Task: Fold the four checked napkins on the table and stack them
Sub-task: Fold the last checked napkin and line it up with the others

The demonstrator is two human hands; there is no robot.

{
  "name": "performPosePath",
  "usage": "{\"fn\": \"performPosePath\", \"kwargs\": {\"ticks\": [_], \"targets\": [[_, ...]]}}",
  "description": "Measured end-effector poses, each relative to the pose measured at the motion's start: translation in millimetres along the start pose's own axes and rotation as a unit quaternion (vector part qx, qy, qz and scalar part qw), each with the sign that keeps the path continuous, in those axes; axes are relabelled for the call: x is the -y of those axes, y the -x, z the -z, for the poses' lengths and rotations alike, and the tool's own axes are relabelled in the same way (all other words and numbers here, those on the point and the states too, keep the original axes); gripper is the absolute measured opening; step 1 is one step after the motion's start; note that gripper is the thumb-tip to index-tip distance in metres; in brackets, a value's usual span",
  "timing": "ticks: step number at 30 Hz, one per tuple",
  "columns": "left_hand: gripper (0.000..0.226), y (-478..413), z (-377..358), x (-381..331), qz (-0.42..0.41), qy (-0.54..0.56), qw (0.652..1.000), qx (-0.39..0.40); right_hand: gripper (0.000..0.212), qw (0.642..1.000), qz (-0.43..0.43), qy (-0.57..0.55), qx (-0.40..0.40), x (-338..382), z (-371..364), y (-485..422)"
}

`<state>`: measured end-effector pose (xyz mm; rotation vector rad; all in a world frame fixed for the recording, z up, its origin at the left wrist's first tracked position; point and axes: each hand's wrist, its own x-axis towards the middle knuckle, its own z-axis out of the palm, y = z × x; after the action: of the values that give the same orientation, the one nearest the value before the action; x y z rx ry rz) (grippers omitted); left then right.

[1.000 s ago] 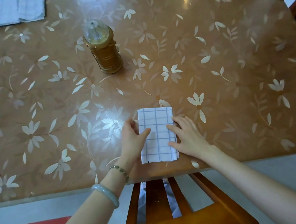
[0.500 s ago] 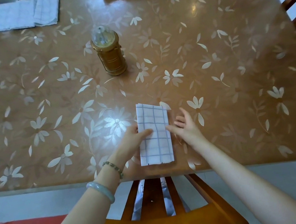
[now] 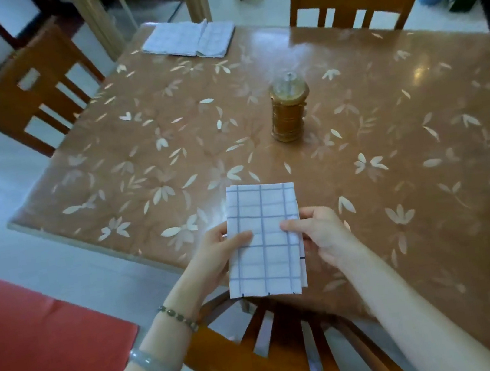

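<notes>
Left hand (image 3: 216, 254): grasping. Thumb laid flat across the top face of the folded napkin (image 3: 264, 239), the other fingers hidden beneath its left long edge, so a pinch from the side. Beaded bracelet (image 3: 177, 317) and pale bangle (image 3: 155, 370) on the wrist.

Right hand (image 3: 324, 234): grasping. Thumb on the top face, fingers curled round the right long edge, opposite the other hand. Judged purpose of the paired grip: a hold on each long side stops the layers sliding or springing open while the piece is off the surface.

Folded napkin: white with blue-grey check, a narrow rectangle, layers showing along the right edge. Held over the near edge of the tabletop (image 3: 420, 133), its near end overhanging that edge above a chair back (image 3: 263, 360). It appears lifted, but contact at the far end cannot be ruled out.

Napkin pile (image 3: 188, 39): far left corner of the tabletop, well apart from the hands. A wider folded piece with a narrower one against its right side; the count cannot be told. Judged to be where the stack is forming.

Lantern (image 3: 290, 112): gold-coloured with a clear dome, upright near the middle of the tabletop, to the right of a straight line from hands to pile. Little risk of a knock.

Stage, as judged: this piece folded, not yet stacked
</notes>
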<state>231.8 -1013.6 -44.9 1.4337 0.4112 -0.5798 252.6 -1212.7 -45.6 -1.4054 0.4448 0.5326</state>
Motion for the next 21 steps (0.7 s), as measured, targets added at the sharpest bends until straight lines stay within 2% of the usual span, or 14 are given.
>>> {"fn": "performPosePath", "kwargs": {"ticks": [3, 7, 9, 13, 16, 19, 21], "targets": [[0.031, 23.6, 37.3, -2.1, -0.029, 0.025, 0.999, -0.036, 0.012, 0.998, 0.014, 0.053, 0.033, 10.7, -44.8, -0.9], [0.035, 59.0, 97.2, 3.6, -0.056, 0.056, 0.993, -0.085, 0.018, 0.994, 0.0, 0.07, 0.084, 15.4, -119.2, 4.3], [0.04, 79.6, 128.2, 12.4, -0.064, 0.071, 0.991, -0.09, 0.02, 0.993, -0.004, 0.058, 0.1, 10.8, -159.4, 10.5], [0.064, 125.6, 198.1, 35.8, -0.075, 0.071, 0.991, -0.083, 0.022, 0.988, -0.03, 0.007, 0.149, -4.0, -243.1, 22.7], [0.053, 163.9, 271.7, 51.2, -0.062, 0.05, 0.994, -0.071, 0.014, 0.981, -0.069, -0.036, 0.179, -13.1, -311.5, 27.2], [0.051, 199.9, 342.0, 57.9, -0.044, 0.012, 0.997, -0.06, 0.023, 0.974, -0.091, 0.031, 0.207, -19.0, -376.3, 28.0], [0.048, 220.5, 384.3, 61.4, -0.037, -0.003, 0.997, -0.073, 0.014, 0.962, -0.068, 0.101, 0.244, -24.1, -418.1, 32.6]]}}
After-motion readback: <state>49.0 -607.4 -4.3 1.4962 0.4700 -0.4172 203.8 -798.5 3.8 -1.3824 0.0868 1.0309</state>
